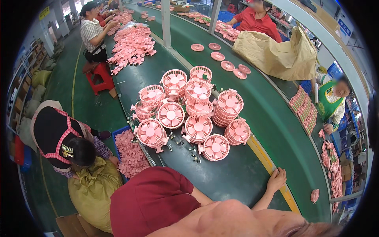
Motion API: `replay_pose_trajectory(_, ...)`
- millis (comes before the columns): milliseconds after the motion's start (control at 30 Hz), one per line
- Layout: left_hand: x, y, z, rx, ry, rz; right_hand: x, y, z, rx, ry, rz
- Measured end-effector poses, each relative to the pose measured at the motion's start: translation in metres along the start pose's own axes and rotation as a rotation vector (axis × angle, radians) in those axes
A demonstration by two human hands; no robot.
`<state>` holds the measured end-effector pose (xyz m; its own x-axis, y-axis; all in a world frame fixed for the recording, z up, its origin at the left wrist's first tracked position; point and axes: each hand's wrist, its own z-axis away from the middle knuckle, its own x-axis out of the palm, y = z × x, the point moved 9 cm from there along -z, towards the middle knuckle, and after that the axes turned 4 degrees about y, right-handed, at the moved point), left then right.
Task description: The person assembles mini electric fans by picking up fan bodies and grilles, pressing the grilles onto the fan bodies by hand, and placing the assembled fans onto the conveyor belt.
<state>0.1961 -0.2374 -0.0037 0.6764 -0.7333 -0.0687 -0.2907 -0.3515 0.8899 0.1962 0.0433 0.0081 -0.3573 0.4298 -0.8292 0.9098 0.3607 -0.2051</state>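
Observation:
My right hand (277, 180) rests on the yellow-striped edge (261, 153) of the green conveyor, fingers loosely bent and nothing seen in them. My left arm, in a dark red sleeve (156, 197), reaches over the dark worktable (177, 173), and its hand is hidden. Beyond my arms stand stacks of round pink fan housings, among them a front one (216, 147), one at the right (238, 131) and a taller stack (229, 103). Small metal and green parts (194, 153) lie between the stacks.
Loose pink parts heap up on the far table (133, 47). Pink round covers (227, 65) lie on the conveyor (272, 102). At the left a person bends over a yellow-green sack (94, 189), beside a blue crate (117, 136) of pink pieces. Other people work beyond.

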Motion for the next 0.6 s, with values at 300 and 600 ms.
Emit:
replay_pose_trajectory(300, 0.004, 0.002, -0.002, 0.016, 0.013, 0.004, 0.0, 0.0, 0.001, -0.013, 0.023, 0.006)
replay_pose_trajectory(600, 0.005, 0.009, -0.007, 0.029, 0.016, 0.02, 0.003, 0.003, 0.0, -0.022, 0.039, 0.014)
